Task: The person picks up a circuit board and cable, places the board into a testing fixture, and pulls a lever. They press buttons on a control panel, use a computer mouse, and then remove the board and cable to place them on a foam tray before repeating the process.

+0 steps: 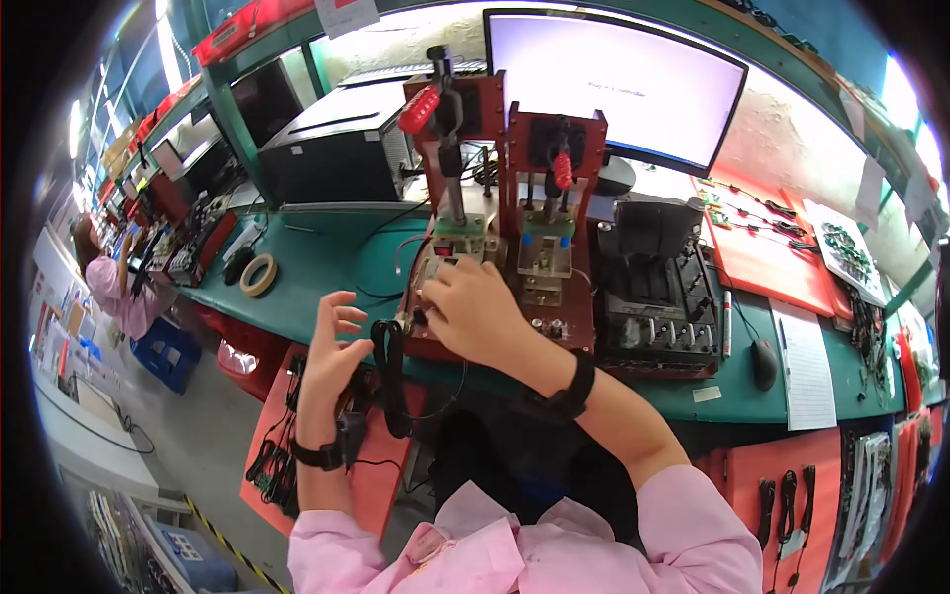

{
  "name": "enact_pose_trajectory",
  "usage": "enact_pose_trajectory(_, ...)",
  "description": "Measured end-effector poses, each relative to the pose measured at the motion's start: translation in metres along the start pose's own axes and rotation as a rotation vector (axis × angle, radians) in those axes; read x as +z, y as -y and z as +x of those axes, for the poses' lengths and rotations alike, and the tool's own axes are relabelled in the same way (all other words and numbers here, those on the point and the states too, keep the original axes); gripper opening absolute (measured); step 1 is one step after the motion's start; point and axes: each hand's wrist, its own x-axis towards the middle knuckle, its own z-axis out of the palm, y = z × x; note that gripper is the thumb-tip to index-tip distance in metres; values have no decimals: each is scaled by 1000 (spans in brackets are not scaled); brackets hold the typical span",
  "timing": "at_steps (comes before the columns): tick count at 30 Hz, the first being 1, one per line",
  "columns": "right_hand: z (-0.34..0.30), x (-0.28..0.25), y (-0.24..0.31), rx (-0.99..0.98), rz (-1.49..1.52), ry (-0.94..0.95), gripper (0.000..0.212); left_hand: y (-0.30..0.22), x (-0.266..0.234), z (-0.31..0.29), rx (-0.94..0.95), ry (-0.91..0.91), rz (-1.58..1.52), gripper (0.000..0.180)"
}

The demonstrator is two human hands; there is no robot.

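My left hand (334,346) is raised left of the test fixture, with its fingers apart and nothing in them. On the left part of the dark red fixture base (569,327), my right hand (473,309) is closed, its fingertips bent down. What they grip, if anything, is hidden. A bundled black cable (390,381) hangs over the front edge between my hands, its upper end near my right fingertips. Behind my right hand stands a toggle clamp with a red handle (420,109). A second clamp with a red handle (562,170) is to its right.
A monitor (623,84) and a black computer case (336,148) stand behind. Right are a black device with knobs (658,297), a mouse (763,364) and paper (807,371). A tape roll (258,275) lies left. Red boards (371,495) hold cables. Another person (114,282) sits far left.
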Motion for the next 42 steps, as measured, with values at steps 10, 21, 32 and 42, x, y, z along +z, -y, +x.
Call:
enact_pose_trajectory(10,-2,22,4,87,-178,144,13,-35,37,39,375,262,743,22)
enact_pose_trajectory(21,-3,22,2,137,-24,116,28,-27,44,48,293,206,582,12)
enact_pose_trajectory(32,-6,24,-2,65,-77,98,39,-27,45,47,266,186,578,13)
enact_pose_trajectory(42,-4,27,-1,55,-36,96,35,-31,48,44,302,133,646,12)
